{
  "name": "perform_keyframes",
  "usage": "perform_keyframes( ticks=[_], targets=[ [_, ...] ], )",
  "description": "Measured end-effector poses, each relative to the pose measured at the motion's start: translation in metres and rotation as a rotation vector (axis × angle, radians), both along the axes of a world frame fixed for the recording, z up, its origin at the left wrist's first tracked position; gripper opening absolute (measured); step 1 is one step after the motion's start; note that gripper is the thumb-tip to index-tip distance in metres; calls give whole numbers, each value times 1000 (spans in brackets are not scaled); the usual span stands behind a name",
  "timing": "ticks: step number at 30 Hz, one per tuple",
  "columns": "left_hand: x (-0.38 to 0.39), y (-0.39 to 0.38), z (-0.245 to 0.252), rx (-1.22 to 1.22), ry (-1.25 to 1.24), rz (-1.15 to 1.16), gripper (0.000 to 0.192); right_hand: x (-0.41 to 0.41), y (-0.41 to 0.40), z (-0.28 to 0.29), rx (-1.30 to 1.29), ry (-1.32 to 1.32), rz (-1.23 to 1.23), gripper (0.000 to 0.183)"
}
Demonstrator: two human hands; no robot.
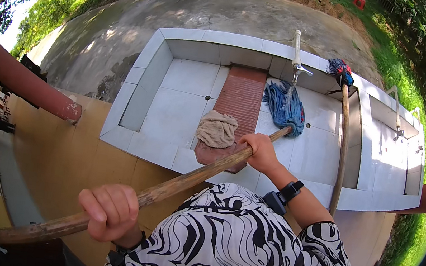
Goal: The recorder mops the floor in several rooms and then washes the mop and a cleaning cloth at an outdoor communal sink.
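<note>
My left hand (109, 212) is closed around the upper part of a wooden mop handle (191, 176), at the lower left. Further down the same handle, close to the mop head, my right hand (261, 153) grips it over the sink's near rim. The blue cloth mop head (284, 108) lies on the white tiled floor of the outdoor sink (155, 152). Water runs onto it from a metal tap (297, 68). A crumpled beige cloth (217, 129) rests on the ribbed red-brown washboard slab (241, 96), left of the mop head.
A second mop's wooden handle (342, 149) leans across the sink at right, its multicoloured head (341, 72) on the far rim. Another basin (388, 154) with taps adjoins on the right. A red-brown pillar (32, 79) stands left. A red stool (359, 2) is on the far grass.
</note>
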State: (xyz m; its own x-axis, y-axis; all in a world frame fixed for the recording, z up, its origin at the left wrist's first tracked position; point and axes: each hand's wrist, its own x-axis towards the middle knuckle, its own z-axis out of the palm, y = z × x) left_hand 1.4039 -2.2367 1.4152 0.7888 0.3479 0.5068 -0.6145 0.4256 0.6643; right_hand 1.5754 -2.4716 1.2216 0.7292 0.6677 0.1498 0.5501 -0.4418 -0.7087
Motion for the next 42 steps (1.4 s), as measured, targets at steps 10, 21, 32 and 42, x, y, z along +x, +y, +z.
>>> perform_keyframes(
  ticks=[10,21,32,42],
  targets=[
    [-2,1,-9,11,5,37,5,-1,6,-10,58,-14,-22,18],
    [4,1,-9,72,30,29,9,3,6,-24,49,-35,-11,28],
    [2,-1,-16,38,21,44,5,6,7,-19,29,-33,-25,18],
    [3,-2,-15,54,2,8,6,3,3,-21,18,-45,-39,26]
  ],
)
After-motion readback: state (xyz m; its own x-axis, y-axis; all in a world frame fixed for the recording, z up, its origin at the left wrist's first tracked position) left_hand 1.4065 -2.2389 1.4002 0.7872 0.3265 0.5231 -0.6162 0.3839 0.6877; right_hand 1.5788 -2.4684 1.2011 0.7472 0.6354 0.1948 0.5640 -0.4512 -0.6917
